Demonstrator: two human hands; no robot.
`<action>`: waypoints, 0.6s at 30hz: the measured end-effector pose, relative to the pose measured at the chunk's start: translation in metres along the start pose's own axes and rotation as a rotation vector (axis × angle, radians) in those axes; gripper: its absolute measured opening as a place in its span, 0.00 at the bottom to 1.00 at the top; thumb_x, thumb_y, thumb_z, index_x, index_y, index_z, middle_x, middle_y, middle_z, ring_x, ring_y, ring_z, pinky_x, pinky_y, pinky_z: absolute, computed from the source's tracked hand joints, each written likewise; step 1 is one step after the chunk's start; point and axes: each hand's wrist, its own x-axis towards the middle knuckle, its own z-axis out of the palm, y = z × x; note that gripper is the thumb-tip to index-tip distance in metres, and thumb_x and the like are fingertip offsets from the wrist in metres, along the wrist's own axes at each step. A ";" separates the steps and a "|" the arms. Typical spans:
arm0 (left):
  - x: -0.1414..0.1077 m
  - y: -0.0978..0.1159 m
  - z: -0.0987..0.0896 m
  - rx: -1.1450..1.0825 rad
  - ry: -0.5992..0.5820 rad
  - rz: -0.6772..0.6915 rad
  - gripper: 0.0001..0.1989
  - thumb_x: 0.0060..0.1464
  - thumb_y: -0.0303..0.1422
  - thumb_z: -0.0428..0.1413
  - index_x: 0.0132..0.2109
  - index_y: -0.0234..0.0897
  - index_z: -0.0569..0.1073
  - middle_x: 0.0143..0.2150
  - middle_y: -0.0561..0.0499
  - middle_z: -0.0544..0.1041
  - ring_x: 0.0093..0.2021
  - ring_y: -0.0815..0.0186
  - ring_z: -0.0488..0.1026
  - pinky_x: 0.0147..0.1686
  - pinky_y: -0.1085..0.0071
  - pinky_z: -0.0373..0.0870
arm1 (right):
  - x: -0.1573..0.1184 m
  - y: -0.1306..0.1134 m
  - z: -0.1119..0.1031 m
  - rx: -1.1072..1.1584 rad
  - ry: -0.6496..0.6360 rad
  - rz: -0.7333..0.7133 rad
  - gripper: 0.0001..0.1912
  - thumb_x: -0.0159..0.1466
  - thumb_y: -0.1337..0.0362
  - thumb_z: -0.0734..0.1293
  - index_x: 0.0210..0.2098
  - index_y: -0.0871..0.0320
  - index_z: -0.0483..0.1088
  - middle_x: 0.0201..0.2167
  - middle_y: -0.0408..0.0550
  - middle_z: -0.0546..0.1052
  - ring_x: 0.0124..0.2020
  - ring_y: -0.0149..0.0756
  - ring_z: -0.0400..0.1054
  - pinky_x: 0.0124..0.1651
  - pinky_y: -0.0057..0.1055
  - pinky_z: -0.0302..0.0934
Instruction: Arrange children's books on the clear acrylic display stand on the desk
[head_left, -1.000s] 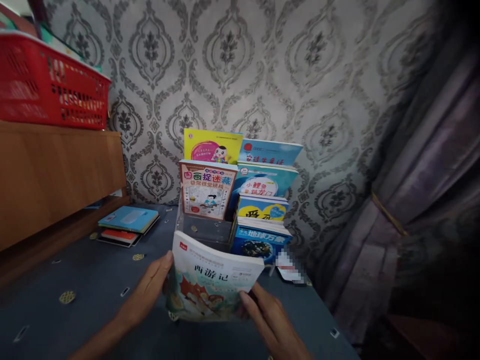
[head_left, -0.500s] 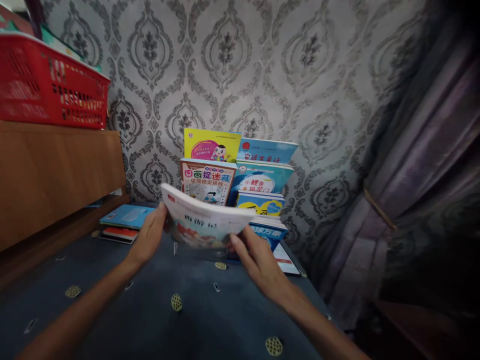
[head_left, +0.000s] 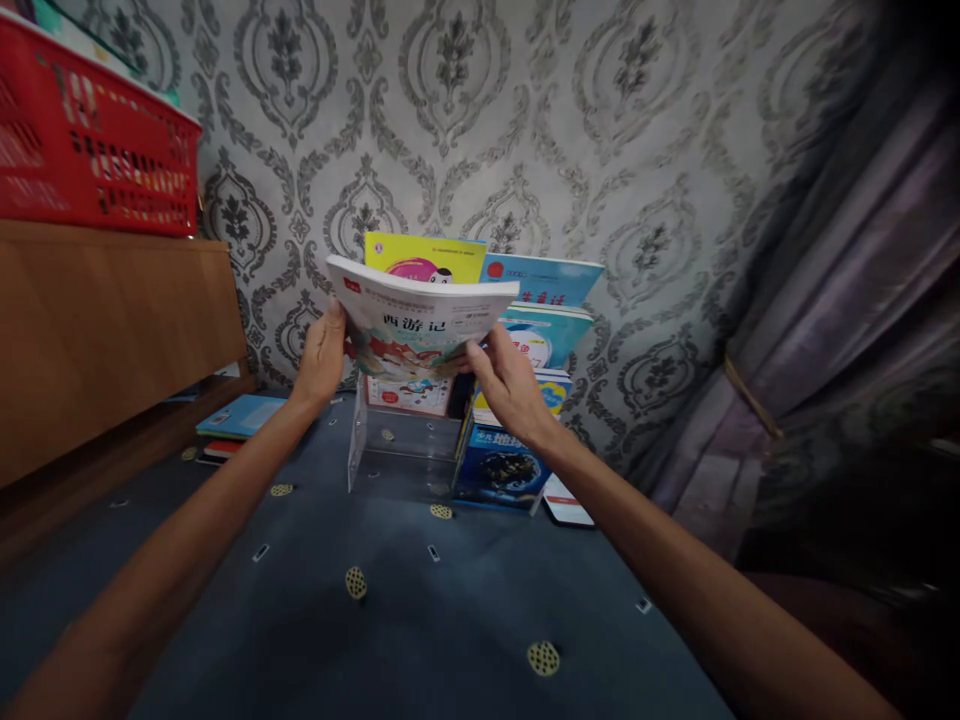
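A white book (head_left: 412,325) with dark Chinese characters and a colourful picture is held up between my two hands, slightly bowed. My left hand (head_left: 324,350) grips its left edge, and my right hand (head_left: 510,380) grips the lower right corner with the thumb on the cover. Behind and below it stands a clear plastic rack (head_left: 409,435) holding books in tiers. In its left column a yellow book (head_left: 424,255) rises above the held one, and a brown-edged book (head_left: 412,397) shows beneath. Its right column has blue books (head_left: 559,280), with a dark blue one (head_left: 501,470) in front.
The rack rests on a dark patterned tabletop (head_left: 390,640) against a papered wall. At the left lie stacked books (head_left: 240,415) beside a wooden cabinet (head_left: 112,330) bearing a red basket (head_left: 105,140). A phone-like object (head_left: 568,502) lies right of the rack, near a tied curtain (head_left: 720,420).
Both hands have raised the white book, so it now covers much of the brown-edged book. The rack's clear lower left tier and the dark blue book's cover have come into sight.
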 end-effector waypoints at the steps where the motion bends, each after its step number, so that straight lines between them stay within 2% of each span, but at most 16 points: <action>1: 0.000 -0.001 0.002 -0.011 0.013 -0.005 0.32 0.60 0.63 0.41 0.27 0.39 0.64 0.24 0.53 0.64 0.24 0.69 0.63 0.24 0.71 0.61 | -0.001 0.002 0.000 -0.011 0.001 -0.004 0.21 0.72 0.47 0.54 0.50 0.56 0.64 0.41 0.52 0.75 0.40 0.43 0.69 0.43 0.41 0.66; 5: 0.000 -0.006 0.008 -0.030 0.042 -0.011 0.31 0.58 0.63 0.44 0.28 0.39 0.65 0.24 0.54 0.63 0.24 0.69 0.62 0.23 0.71 0.60 | -0.005 0.006 -0.001 -0.049 0.010 -0.009 0.20 0.72 0.47 0.54 0.50 0.55 0.64 0.40 0.51 0.75 0.39 0.42 0.68 0.44 0.41 0.64; 12: 0.002 -0.014 0.009 -0.043 0.009 -0.018 0.32 0.59 0.63 0.43 0.27 0.39 0.65 0.24 0.54 0.64 0.25 0.68 0.62 0.25 0.70 0.62 | -0.005 0.012 0.002 -0.025 0.009 0.008 0.19 0.71 0.49 0.55 0.50 0.55 0.63 0.42 0.53 0.74 0.40 0.42 0.68 0.45 0.41 0.64; 18: 0.002 -0.021 0.012 -0.070 0.024 -0.036 0.31 0.58 0.64 0.44 0.28 0.40 0.65 0.24 0.55 0.63 0.25 0.68 0.62 0.25 0.70 0.60 | -0.003 0.021 0.007 -0.019 0.006 0.011 0.22 0.71 0.45 0.54 0.50 0.54 0.64 0.40 0.51 0.73 0.40 0.42 0.67 0.45 0.41 0.66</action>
